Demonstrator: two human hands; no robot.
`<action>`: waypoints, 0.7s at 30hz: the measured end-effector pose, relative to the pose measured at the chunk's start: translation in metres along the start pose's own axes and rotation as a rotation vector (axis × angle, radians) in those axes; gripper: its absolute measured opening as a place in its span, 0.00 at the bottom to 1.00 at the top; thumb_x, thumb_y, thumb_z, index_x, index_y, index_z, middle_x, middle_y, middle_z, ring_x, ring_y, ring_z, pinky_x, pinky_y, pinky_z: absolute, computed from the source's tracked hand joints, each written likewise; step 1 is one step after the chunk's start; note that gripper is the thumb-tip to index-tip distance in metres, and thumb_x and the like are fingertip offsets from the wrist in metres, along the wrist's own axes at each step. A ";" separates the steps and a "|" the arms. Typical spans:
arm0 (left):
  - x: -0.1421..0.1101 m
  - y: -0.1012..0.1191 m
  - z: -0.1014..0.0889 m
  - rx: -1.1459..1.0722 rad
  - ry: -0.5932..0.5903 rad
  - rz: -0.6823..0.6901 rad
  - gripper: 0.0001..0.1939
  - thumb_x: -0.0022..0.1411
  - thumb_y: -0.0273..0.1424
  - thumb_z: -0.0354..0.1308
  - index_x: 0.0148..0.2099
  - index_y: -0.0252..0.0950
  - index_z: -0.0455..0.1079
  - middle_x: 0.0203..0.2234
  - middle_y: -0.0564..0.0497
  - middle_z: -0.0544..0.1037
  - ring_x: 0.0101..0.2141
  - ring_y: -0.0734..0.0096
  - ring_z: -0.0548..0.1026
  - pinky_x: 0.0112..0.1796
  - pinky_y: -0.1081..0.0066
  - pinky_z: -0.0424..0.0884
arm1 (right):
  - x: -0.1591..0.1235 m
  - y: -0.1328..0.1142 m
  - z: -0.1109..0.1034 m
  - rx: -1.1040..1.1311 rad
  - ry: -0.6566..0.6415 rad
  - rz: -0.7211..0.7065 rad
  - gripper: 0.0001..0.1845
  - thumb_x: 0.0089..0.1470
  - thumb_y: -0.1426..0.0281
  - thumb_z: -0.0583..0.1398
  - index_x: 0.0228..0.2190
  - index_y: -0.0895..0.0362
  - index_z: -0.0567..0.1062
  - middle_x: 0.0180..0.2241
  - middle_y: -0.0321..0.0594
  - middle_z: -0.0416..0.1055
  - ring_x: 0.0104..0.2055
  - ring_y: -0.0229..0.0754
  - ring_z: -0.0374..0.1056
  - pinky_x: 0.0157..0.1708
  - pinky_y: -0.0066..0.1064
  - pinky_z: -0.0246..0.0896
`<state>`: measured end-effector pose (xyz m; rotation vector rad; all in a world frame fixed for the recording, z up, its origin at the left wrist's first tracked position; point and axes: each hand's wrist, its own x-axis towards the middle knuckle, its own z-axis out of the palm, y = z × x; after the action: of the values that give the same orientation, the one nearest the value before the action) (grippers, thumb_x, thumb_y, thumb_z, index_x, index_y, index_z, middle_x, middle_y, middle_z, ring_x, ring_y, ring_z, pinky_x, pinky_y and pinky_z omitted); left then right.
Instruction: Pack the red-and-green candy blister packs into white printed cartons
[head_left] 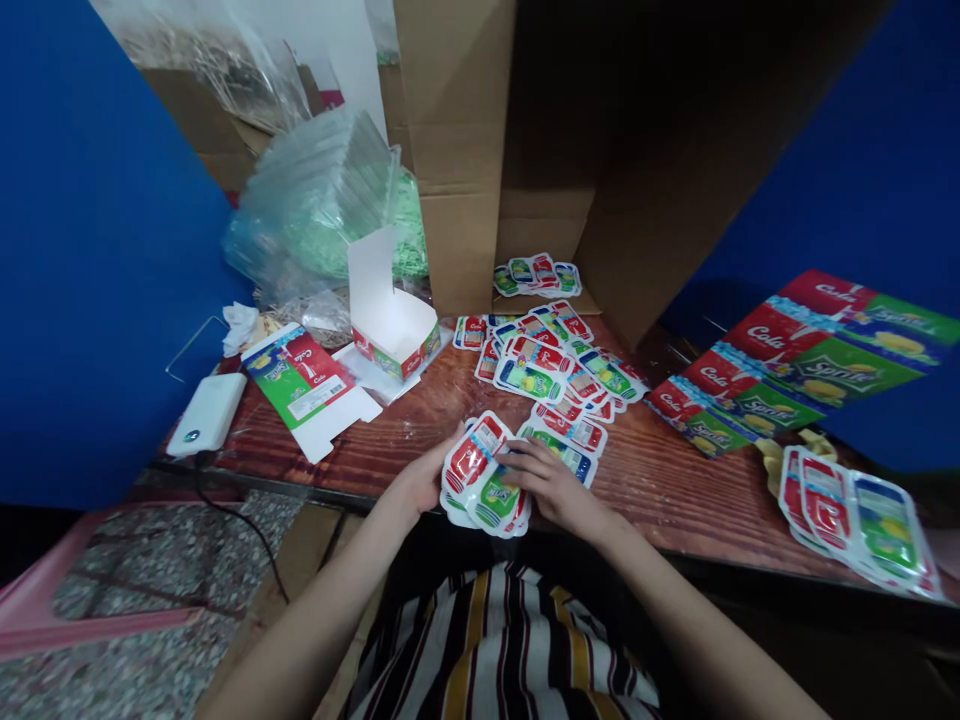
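At the grip, the left hand is clamped on the left edge of a small stack of can-shaped Cola and Sprite packs, held over the near edge of the wood-grain surface. The right hand lies over the stack's right side, fingers bent onto a green Sprite pack; whether it pinches anything cannot be told.

For a neat stack, it would probably help to keep the left hold firm but light, tap the rounded edges level with the right fingers, and avoid creasing the glossy packs, which look likely to slide.

Just beyond the grip, loose packs overlap in a spread heap. Beyond and left stand an open Cola carton with its flap raised and, nearer, a flattened carton. Well to the right are stacked Cola and Sprite boxes and another bunch of packs.

The left fingertips and right thumb are hidden, so the number of packs held is unclear. Beyond the heap, the tall cardboard box is cut off above and dark inside. Small lettering is unreadable.
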<state>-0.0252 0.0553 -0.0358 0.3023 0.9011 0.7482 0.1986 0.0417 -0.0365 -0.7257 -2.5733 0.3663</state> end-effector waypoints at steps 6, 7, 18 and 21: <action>-0.003 0.000 0.004 0.103 0.047 0.009 0.23 0.38 0.23 0.72 0.40 0.29 0.74 0.31 0.41 0.82 0.28 0.60 0.79 0.34 0.65 0.75 | -0.010 0.001 -0.020 0.087 -0.048 0.109 0.24 0.54 0.81 0.49 0.51 0.55 0.68 0.59 0.42 0.63 0.65 0.46 0.48 0.63 0.50 0.46; -0.002 0.000 0.002 0.104 0.080 0.017 0.23 0.37 0.20 0.71 0.39 0.28 0.74 0.30 0.41 0.82 0.27 0.60 0.79 0.34 0.64 0.76 | -0.016 0.003 -0.022 0.081 -0.034 0.165 0.26 0.55 0.80 0.50 0.55 0.55 0.65 0.60 0.44 0.60 0.65 0.46 0.48 0.62 0.49 0.48; -0.001 0.012 -0.003 0.050 0.268 0.168 0.19 0.39 0.20 0.67 0.39 0.29 0.72 0.27 0.44 0.81 0.26 0.61 0.79 0.32 0.63 0.77 | -0.059 0.026 -0.036 -0.437 -0.157 0.447 0.26 0.55 0.81 0.50 0.55 0.59 0.67 0.50 0.52 0.71 0.48 0.51 0.70 0.44 0.42 0.69; -0.001 0.012 0.001 0.039 0.264 0.190 0.21 0.38 0.20 0.69 0.39 0.29 0.72 0.28 0.45 0.81 0.27 0.62 0.79 0.34 0.63 0.76 | -0.042 0.020 -0.085 -0.254 -0.030 0.364 0.22 0.58 0.78 0.50 0.51 0.55 0.72 0.46 0.47 0.74 0.45 0.47 0.72 0.44 0.38 0.68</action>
<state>-0.0304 0.0631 -0.0284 0.3319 1.1481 0.9615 0.2795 0.0465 0.0159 -1.2962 -2.5368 0.1599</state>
